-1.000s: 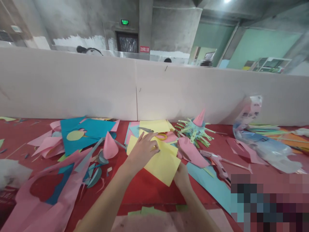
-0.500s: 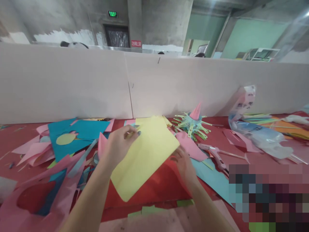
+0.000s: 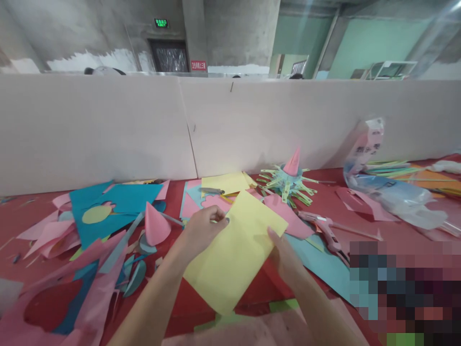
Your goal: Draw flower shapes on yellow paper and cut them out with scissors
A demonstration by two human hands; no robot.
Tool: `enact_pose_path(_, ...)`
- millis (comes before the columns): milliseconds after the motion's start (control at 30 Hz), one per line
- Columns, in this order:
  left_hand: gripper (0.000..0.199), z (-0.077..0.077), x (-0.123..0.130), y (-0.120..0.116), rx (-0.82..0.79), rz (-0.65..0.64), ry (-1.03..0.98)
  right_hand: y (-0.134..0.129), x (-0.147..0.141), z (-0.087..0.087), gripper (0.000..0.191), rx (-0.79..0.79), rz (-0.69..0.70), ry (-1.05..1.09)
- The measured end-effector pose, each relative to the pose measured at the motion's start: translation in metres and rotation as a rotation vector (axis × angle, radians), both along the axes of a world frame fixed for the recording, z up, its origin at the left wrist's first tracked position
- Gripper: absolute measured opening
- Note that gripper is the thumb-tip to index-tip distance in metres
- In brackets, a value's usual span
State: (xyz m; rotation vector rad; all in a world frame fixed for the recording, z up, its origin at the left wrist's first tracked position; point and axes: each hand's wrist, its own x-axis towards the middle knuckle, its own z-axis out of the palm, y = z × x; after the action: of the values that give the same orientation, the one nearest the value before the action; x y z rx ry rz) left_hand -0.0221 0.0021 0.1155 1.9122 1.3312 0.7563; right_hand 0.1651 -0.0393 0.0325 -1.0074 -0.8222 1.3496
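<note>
A sheet of yellow paper (image 3: 237,254) is held up at a slant above the red table. My left hand (image 3: 205,230) pinches its upper left edge, fingers curled together. At the right edge, my right hand (image 3: 286,254) grips the sheet with the thumb on top; its other fingers are hidden underneath. Left of my left hand stands a pink paper cone (image 3: 156,226). Behind the sheet lie another yellow sheet (image 3: 230,182) and a grey-handled tool (image 3: 212,191), perhaps scissors. A pink glue gun (image 3: 327,233) rests to the right of my right hand.
A spiky green paper figure with a pink cone top (image 3: 291,175) stands near the white partition (image 3: 108,129). Blue paper (image 3: 82,192) and pink scraps (image 3: 101,269) spread over the left. Light-blue paper (image 3: 320,259) and a plastic bag (image 3: 403,192) lie right. The lower right corner is blurred out.
Both hands have moved right and a little nearer with the yellow sheet, which is turned more upright. The pink cone and the grey-handled tool behind have come into fuller view.
</note>
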Motion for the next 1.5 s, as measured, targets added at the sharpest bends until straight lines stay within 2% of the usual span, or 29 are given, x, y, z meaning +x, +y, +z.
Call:
enact_pose_path(100, 0.015, -0.004, -0.006, 0.0, -0.073, -0.078, 0.026, -0.001, -0.001, 0.007, 0.043, -0.011, -0.037, -0.01)
enact_pose_path(200, 0.021, -0.001, -0.013, 0.001, -0.174, -0.129, 0.032, -0.003, -0.001, 0.015, 0.042, -0.032, -0.063, -0.052)
enact_pose_path(433, 0.048, 0.007, -0.015, 0.001, -0.305, -0.1, -0.037, -0.003, 0.0, 0.025, 0.067, -0.058, -0.023, -0.045)
enact_pose_path(600, 0.024, 0.004, -0.012, 0.003, -0.256, -0.137, 0.013, -0.006, -0.002, 0.026, 0.057, -0.11, -0.085, -0.097)
enact_pose_path(733, 0.023, -0.002, -0.012, 0.0, -0.187, -0.117, 0.03, -0.005, 0.001, 0.021, 0.048, -0.127, -0.118, -0.124)
enact_pose_path(933, 0.017, -0.012, -0.014, -0.007, -0.175, -0.151, -0.006, -0.003, 0.004, 0.018, 0.048, -0.151, -0.119, -0.115)
enact_pose_path(1100, 0.019, -0.013, -0.017, -0.001, -0.208, -0.091, -0.001, -0.005, 0.003, 0.025, 0.044, -0.119, -0.094, -0.118)
enact_pose_path(1300, 0.029, -0.004, -0.018, -0.003, -0.222, -0.062, 0.052, -0.008, 0.003, 0.028, 0.053, -0.116, -0.051, -0.089)
enact_pose_path(1400, 0.033, -0.001, -0.017, -0.004, -0.188, -0.032, 0.07, -0.01, 0.001, 0.028, 0.051, -0.16, -0.017, -0.095)
enact_pose_path(1500, 0.026, -0.003, -0.016, -0.004, -0.166, -0.039, 0.011, -0.01, 0.0, 0.029, 0.047, -0.179, -0.019, -0.13)
